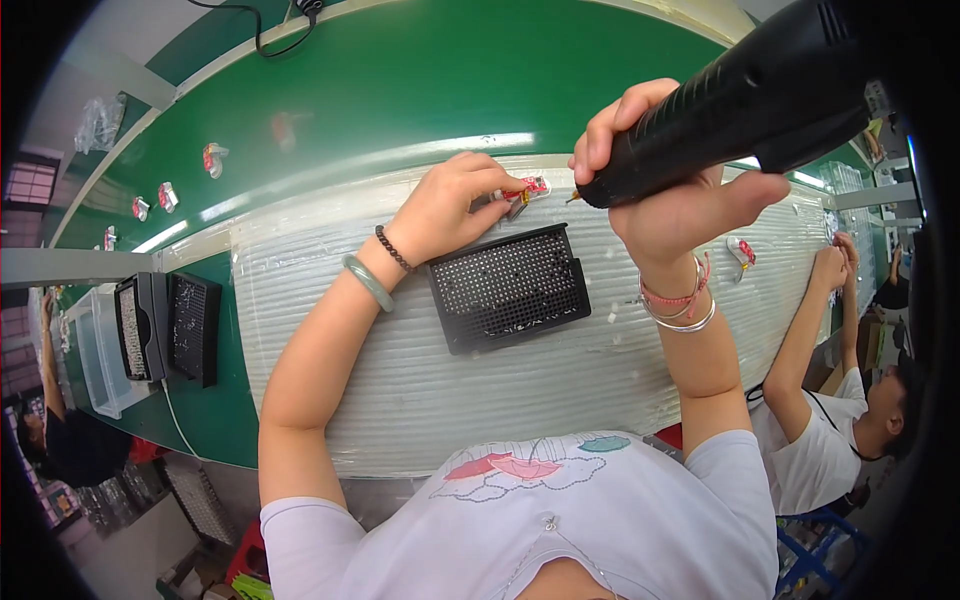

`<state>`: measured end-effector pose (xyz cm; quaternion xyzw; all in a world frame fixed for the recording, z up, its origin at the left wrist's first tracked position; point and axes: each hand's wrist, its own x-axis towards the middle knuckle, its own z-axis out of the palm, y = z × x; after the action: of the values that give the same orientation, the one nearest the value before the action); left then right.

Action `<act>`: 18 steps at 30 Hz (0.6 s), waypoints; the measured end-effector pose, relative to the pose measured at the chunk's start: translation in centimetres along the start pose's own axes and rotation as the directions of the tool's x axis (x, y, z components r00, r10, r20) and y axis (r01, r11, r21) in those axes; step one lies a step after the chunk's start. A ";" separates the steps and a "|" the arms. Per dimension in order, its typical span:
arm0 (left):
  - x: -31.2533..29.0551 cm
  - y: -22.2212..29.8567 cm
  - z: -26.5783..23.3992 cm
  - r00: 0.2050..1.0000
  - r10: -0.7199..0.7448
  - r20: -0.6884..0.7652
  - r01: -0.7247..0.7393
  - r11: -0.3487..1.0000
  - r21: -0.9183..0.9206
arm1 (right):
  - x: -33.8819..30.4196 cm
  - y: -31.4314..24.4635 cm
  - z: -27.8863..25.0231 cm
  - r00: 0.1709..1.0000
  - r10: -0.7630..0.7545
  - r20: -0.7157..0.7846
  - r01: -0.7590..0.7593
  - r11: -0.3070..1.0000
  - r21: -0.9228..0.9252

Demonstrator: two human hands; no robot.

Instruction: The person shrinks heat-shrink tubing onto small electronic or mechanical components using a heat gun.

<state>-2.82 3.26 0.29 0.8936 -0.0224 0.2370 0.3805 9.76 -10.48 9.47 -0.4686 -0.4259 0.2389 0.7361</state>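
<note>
My left hand point(452, 207) is closed, pinching a small red-and-white plastic part point(536, 186) with a bit of grey metal below it. In my right hand point(680, 215) is a black electric screwdriver point(735, 100), tilted so that its thin bit point(573, 200) points left and down toward that part. A gap shows between bit and part. Just below my left hand, a black perforated tray point(581, 278) lies on the ribbed pale mat point(380, 400); small light pieces fill many of its holes.
Another red-and-white part point(741, 252) lies right of my right wrist. Several more sit at the far left on the green table point(400, 80). A black feeder box point(140, 325), a dark tray point(193, 330) and a clear bin point(103, 350) stand left. A co-worker point(815, 440) works at right.
</note>
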 end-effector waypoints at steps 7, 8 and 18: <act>0.9 3.4 -0.8 0.995 0.063 -0.079 -0.067 0.996 -0.052 | -0.3 0.9 0.0 1.000 -0.010 -0.006 0.011 0.986 0.164; 1.0 4.4 -0.6 0.995 0.066 -0.076 -0.070 0.996 -0.052 | -0.6 0.9 0.3 0.999 0.000 -0.045 0.008 0.981 0.194; -0.3 7.8 -1.4 0.901 0.029 0.432 -0.079 0.992 0.098 | -2.3 0.8 -0.7 0.998 -0.013 -0.068 0.032 0.960 0.279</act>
<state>-5.33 -1.35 6.21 0.9430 -0.1171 0.0458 0.3082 9.20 -12.18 7.74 -0.3624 -0.3686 0.2729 0.8113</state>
